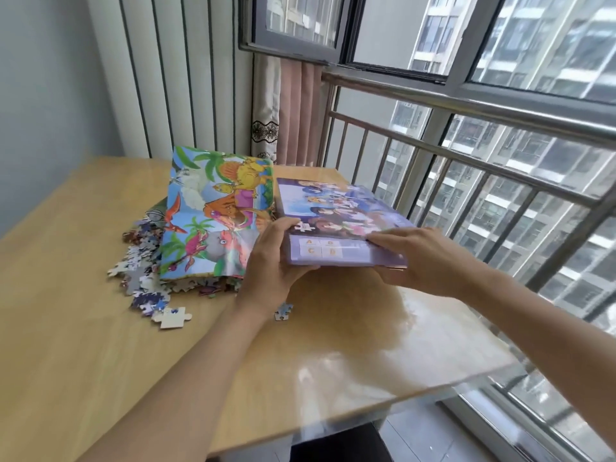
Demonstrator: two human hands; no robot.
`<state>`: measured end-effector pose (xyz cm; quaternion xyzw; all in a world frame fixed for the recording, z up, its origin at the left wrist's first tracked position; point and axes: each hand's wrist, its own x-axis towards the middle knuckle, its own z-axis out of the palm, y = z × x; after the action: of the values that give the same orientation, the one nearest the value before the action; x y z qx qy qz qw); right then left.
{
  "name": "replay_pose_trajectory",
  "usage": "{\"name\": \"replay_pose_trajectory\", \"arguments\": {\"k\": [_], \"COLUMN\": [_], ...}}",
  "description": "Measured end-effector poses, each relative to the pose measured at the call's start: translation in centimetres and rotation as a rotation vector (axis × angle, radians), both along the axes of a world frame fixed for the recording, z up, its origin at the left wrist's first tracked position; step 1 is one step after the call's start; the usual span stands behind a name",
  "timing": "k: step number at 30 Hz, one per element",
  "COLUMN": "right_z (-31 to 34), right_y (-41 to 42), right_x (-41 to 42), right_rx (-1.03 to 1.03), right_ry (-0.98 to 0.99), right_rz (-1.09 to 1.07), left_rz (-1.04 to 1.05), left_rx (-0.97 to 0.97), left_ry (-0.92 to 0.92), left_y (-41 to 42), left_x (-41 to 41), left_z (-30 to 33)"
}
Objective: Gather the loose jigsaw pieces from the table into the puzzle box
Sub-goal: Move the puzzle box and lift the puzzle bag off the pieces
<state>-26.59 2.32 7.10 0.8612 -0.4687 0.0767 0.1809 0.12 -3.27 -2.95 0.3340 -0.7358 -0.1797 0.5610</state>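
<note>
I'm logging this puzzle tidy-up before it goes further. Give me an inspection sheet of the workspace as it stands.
Surface: wooden table, glossy, with glare near the window side.
Job's things: purple puzzle box, lid on, lifted at its near end; loose jigsaw pieces heaped at left; one stray piece near the left wrist.
Clutter: dinosaur poster lying over the heap.
Grippers: left hand grips the box's near left corner; right hand holds its near right edge.
Cables: nothing seen.
Surroundings: window railing, curtain, apartment blocks outside.
</note>
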Motion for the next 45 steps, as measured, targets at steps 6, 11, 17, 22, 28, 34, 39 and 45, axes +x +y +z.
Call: {"name": "replay_pose_trajectory", "arguments": {"k": [6,11,17,22,28,34,39,45], "right_z": [2.8,3.3,0.0,-4.4,-7.7,-9.8,-9.9,-9.1], "right_y": [-0.4,-2.7,-2.1,1.0,-0.2,-0.5,-0.7,0.7], "right_x": [-0.1,0.4,-0.1,-2.7,-2.6,-3.8,-4.0,-2.9], "right_rx": [-0.360,-0.248,-0.119,-0.290,0.118,0.009,0.016,-0.049], "right_ry": [-0.092,-0.246,-0.442,-0.878,-1.266,-1.273,-1.424,-1.482], "right_rz": [0.033,-0.072,-0.073,-0.492,-0.631,-0.601,-0.659,-0.691], "left_rz": [-0.022,0.022,0.121,0.115,0.076,0.070,0.060,0.061], "left_rx": [-0.021,-0.019,0.024,0.101,0.165,0.230,0.213,0.155], "left_ry": [0.037,0.060,0.147,0.205,0.172,0.080,-0.072,-0.182], "left_y": [-0.4,0.6,-0.2,-0.8,-1.3,-1.6,-0.7,-0.2], "left_x": [0.0,-0.6,-1.1,-1.3,-1.6,-1.9,-1.7,-1.2], "left_z": [0.5,0.6,0.2,-0.6,-1.3,-2.0,-1.9,-1.8]}}
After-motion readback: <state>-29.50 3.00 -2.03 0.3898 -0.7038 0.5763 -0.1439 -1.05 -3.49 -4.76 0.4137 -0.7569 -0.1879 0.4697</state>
